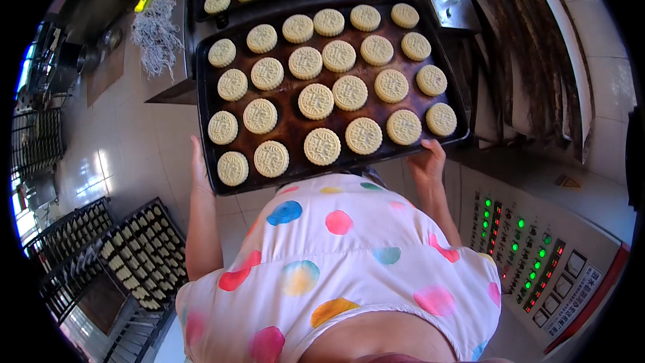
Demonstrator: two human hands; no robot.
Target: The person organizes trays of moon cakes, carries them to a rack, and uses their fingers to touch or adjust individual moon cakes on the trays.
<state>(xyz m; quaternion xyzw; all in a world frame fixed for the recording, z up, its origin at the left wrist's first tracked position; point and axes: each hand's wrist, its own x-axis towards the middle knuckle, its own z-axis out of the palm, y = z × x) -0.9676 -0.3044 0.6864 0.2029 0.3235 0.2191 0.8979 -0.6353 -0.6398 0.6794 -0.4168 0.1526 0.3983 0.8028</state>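
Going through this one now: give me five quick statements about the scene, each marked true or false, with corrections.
1. The right hand holds the near edge of the dark tray, toward its right corner. True.
2. The left hand is at the tray's far edge. False: it is at the left side, by the near corner.
3. The round cakes have plain, smooth tops. False: their tops bear a raised pattern.
4. A stringy mop head shows to the left of the tray. True.
5. Every light on the control panel is off. False: green and red ones are lit.
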